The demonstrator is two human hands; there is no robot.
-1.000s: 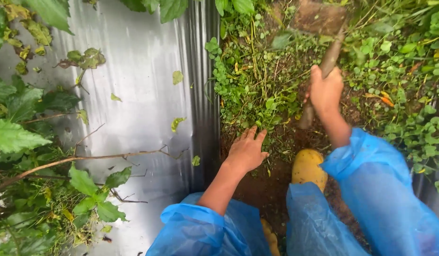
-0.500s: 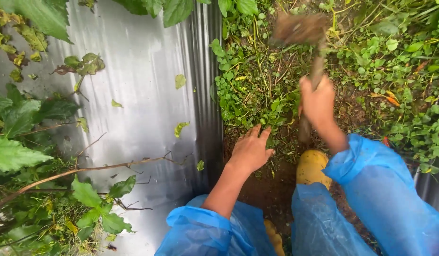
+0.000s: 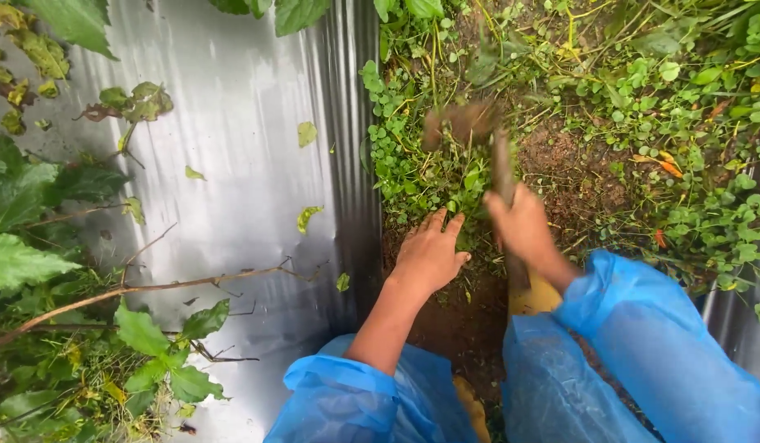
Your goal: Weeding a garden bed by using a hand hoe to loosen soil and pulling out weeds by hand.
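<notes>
Silver plastic sheet (image 3: 232, 164), bare twig (image 3: 150, 289), yellow boot (image 3: 534, 297).

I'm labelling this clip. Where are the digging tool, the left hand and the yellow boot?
digging tool (image 3: 501, 168), head view, on its handle
left hand (image 3: 429, 256), head view, back of hand
yellow boot (image 3: 534, 297), head view, toe

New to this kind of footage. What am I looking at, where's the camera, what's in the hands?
There is no machine here: a person works with two bare hands, and a single camera worn on the head looks down at them. The arms wear blue plastic rain sleeves. The right hand grips the handle of a small digging tool; its head is blurred over the weeds. The left hand rests spread on the weeds at the edge of a patch of bare brown soil. A yellow boot shows between the sleeves. On the left lies silver plastic sheeting with loose leaves and a thin branch on it.
</notes>
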